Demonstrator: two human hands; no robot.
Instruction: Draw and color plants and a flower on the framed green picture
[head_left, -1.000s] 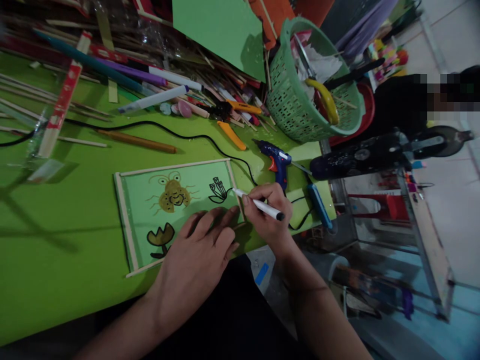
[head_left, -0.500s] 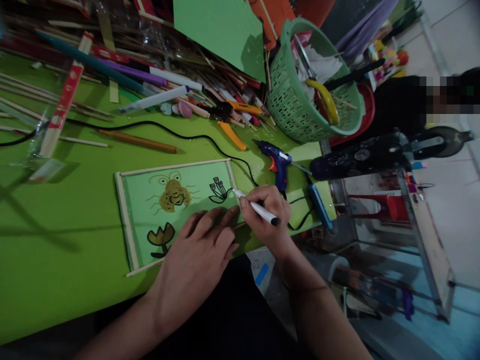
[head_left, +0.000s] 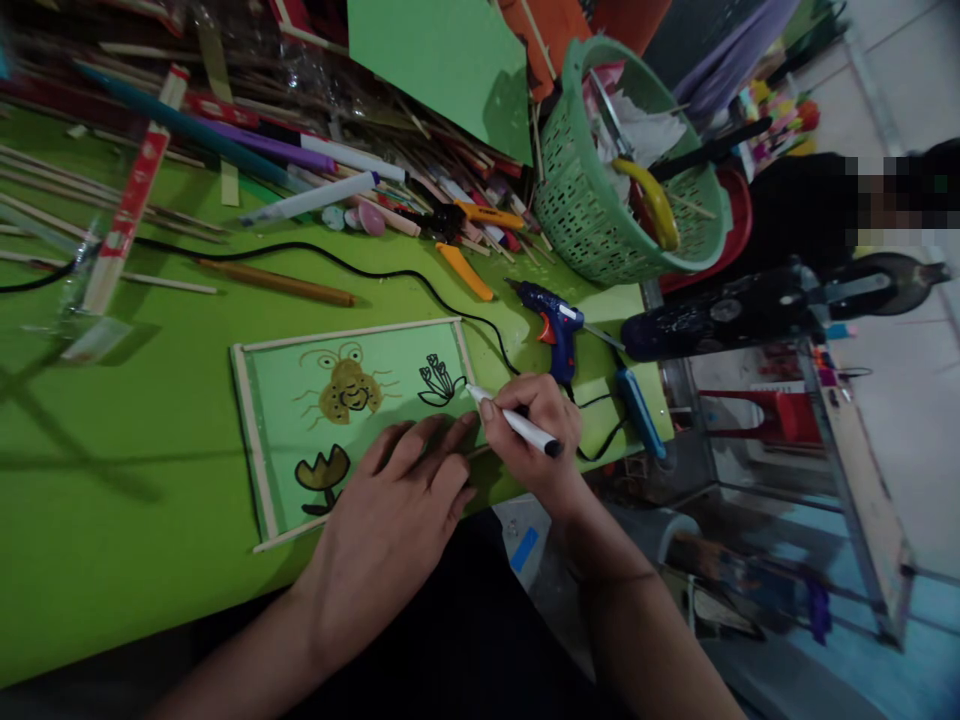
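Observation:
A green card framed with thin wooden sticks lies on the green table. It bears a brown bug drawing, a brown tulip drawing and a black-outlined plant. My right hand grips a white marker pen, its tip touching the card at the plant's right-hand leaf, close to the frame's right stick. Flat across the card's lower edge rests my left hand, fingers stretched out and holding nothing. The lower right part of the card is hidden under my hands.
A blue glue gun lies beyond my right hand, its black cord crossing the table. Near it are orange-handled pliers and a brown pen. Sticks and markers pile up behind, beside a green basket. A person sits at far right.
The pen tip has shifted very slightly downward, and the black leaf line beside it has grown a little. My left hand and the card have stayed in place.

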